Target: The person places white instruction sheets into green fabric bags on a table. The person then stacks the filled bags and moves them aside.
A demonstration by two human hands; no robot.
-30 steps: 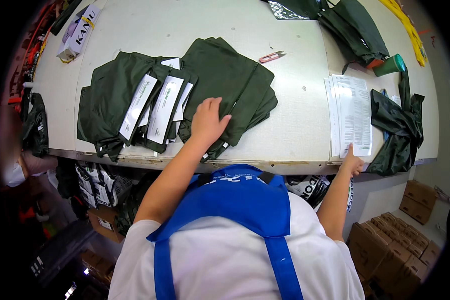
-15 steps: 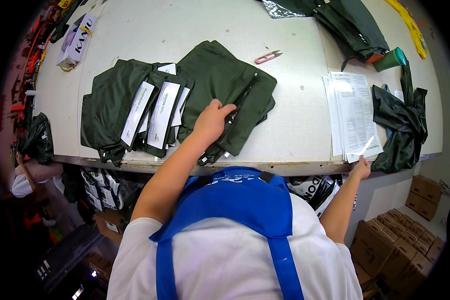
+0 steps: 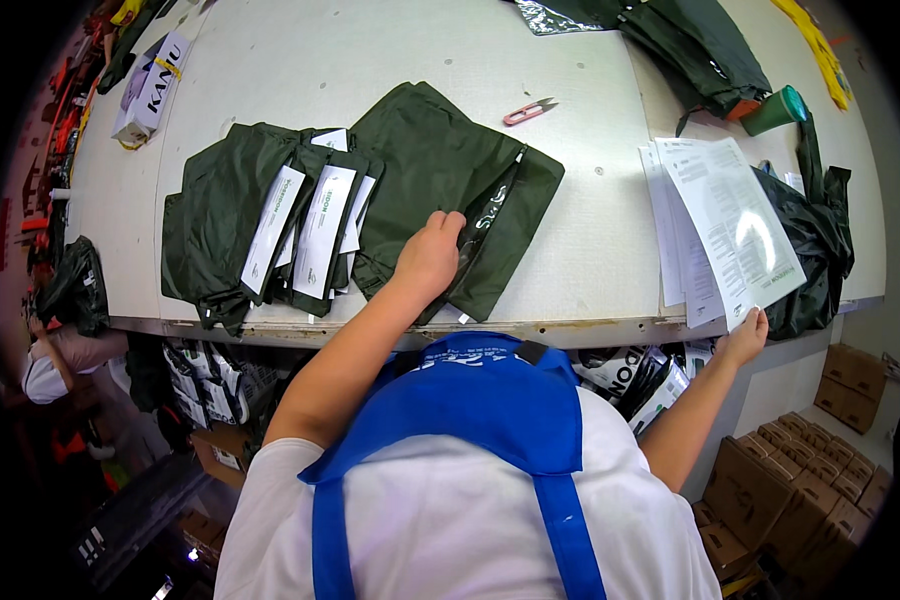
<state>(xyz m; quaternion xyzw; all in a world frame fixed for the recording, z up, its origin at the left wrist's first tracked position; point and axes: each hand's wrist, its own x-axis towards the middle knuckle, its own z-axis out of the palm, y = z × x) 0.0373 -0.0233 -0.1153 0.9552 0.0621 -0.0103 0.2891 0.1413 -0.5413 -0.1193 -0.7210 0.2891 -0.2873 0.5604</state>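
My left hand [image 3: 432, 256] is closed on the edge of a dark green fabric bag [image 3: 410, 140], beside its long slanting opening, where white print shows. This bag lies flat on the table in front of me. Out to the right, my right hand [image 3: 745, 338] pinches the lower corner of a printed white sheet [image 3: 740, 225], lifted at an angle and catching the light. Under and beside it lies a stack of similar papers [image 3: 672, 240]. Left of the flat bag, several dark green bags [image 3: 225, 190] overlap, with white printed cards [image 3: 323, 232] among them.
Pink thread snips [image 3: 530, 111] lie beyond the flat bag. A green cylinder [image 3: 775, 110] and more dark green bags [image 3: 805, 275] are at the right. A white box [image 3: 153, 85] stands far left. Cardboard boxes [image 3: 770, 490] are stacked below on the right; another person sits at the left.
My right hand has lifted the top sheet off the papers and moved it right. My left hand has shifted slightly, and the bag's opening gapes wider, showing more print.
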